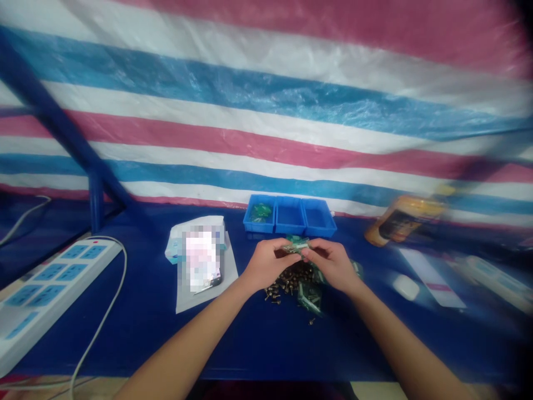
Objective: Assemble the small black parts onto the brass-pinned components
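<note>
My left hand [270, 261] and my right hand [331, 264] meet over the middle of the blue table, both closed on a small clear-green plastic bag [297, 244]. Fingertips pinch the bag from either side. Just below them lies a pile of small brass-coloured screws [291, 279], a few scattered toward the front. Another green-tinted bag [309, 297] rests at the pile's front right. Behind my hands stand three joined blue bins [290, 215]; the left one holds green bags [261, 211], and no contents show in the other two.
A phone [204, 261] leans by a tissue pack on white paper [187, 300] at left. Farther left are a power strip [54, 289] and its cable. At right sit a bottle [403, 219], a white case [406, 287], a white strip [433, 278] and another power strip [499, 283], all blurred.
</note>
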`<state>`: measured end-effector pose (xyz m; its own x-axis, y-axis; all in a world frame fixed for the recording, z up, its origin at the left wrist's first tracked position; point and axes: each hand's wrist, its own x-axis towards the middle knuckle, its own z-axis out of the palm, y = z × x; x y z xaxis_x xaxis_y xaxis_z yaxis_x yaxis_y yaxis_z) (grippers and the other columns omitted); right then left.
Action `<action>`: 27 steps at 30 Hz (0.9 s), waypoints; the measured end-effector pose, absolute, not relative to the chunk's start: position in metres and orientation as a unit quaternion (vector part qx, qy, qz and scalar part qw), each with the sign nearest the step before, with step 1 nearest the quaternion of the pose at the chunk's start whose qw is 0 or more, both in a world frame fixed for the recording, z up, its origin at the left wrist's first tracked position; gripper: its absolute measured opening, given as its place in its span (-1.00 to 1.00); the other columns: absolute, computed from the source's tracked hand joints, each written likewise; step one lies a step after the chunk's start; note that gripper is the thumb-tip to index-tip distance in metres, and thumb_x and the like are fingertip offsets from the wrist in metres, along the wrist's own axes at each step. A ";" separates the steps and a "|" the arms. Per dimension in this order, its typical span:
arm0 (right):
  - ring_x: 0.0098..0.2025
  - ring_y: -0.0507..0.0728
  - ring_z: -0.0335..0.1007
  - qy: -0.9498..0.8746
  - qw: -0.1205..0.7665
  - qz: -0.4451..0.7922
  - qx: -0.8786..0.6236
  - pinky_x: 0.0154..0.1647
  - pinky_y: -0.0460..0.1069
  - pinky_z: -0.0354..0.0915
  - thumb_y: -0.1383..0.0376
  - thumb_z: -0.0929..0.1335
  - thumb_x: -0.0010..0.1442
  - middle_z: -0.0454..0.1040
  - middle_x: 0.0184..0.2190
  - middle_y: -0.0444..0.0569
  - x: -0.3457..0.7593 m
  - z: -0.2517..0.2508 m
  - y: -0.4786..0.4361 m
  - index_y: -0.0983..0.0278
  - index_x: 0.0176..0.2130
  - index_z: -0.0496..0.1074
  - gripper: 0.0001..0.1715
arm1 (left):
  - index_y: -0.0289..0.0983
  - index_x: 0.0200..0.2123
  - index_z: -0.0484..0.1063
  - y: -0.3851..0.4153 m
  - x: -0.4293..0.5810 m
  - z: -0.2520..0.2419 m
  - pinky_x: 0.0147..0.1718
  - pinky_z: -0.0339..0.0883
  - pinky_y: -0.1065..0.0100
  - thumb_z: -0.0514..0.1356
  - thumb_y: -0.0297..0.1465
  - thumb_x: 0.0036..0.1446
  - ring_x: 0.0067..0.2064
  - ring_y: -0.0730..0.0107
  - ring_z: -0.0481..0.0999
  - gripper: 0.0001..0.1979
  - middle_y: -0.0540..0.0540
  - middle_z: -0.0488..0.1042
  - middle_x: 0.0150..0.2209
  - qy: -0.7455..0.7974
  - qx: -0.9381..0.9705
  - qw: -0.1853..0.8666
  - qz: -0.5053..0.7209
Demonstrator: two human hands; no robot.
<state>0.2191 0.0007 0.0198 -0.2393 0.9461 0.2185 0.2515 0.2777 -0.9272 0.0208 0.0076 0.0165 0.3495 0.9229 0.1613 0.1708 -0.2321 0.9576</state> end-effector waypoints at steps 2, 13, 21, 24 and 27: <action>-0.37 0.11 0.44 -0.678 0.425 0.405 -0.442 -0.28 -0.01 0.36 0.07 0.42 0.18 0.54 -0.43 -0.07 0.220 0.021 0.001 0.26 -0.32 0.55 -0.70 | -0.26 -0.29 0.57 0.007 0.020 0.018 -0.29 0.34 0.34 0.28 -0.23 0.11 -0.27 0.25 0.55 -0.79 -0.07 0.60 -0.33 0.406 0.680 0.464 0.396; -0.34 0.12 0.48 -0.626 0.456 0.457 -0.437 -0.22 0.04 0.42 0.05 0.46 0.12 0.59 -0.25 -0.02 0.221 0.019 0.005 0.23 -0.06 0.53 -0.55 | -0.22 -0.18 0.55 0.010 0.018 0.025 -0.27 0.37 0.35 0.24 -0.26 0.16 -0.25 0.30 0.54 -0.79 -0.06 0.60 -0.25 0.425 0.681 0.412 0.431; -0.36 0.10 0.45 -0.609 0.477 0.413 -0.480 -0.27 0.02 0.38 0.02 0.41 0.18 0.56 -0.27 -0.01 0.228 0.019 0.010 0.24 -0.09 0.51 -0.59 | -0.19 0.04 0.35 0.080 -0.019 0.046 -0.25 0.38 0.27 0.21 -0.25 0.15 -0.31 0.24 0.59 -0.61 -0.06 0.61 -0.32 0.592 0.643 0.195 0.445; -0.35 0.11 0.44 -0.625 0.466 0.401 -0.481 -0.29 0.01 0.37 0.05 0.40 0.20 0.55 -0.31 -0.03 0.229 0.017 0.009 0.23 -0.10 0.52 -0.63 | -0.17 0.02 0.40 0.096 -0.021 0.050 -0.17 0.33 0.19 0.12 -0.27 0.19 -0.20 0.12 0.57 -0.67 -0.11 0.62 -0.25 0.663 0.681 0.067 0.304; -0.34 0.12 0.45 -0.643 0.452 0.392 -0.478 -0.29 0.00 0.36 0.07 0.39 0.21 0.54 -0.35 -0.05 0.229 0.017 0.008 0.23 -0.10 0.52 -0.65 | -0.19 -0.21 0.55 0.100 -0.017 0.050 -0.06 0.22 -0.01 0.11 -0.29 0.15 -0.09 -0.09 0.51 -0.75 -0.21 0.61 -0.27 0.684 0.705 0.004 0.187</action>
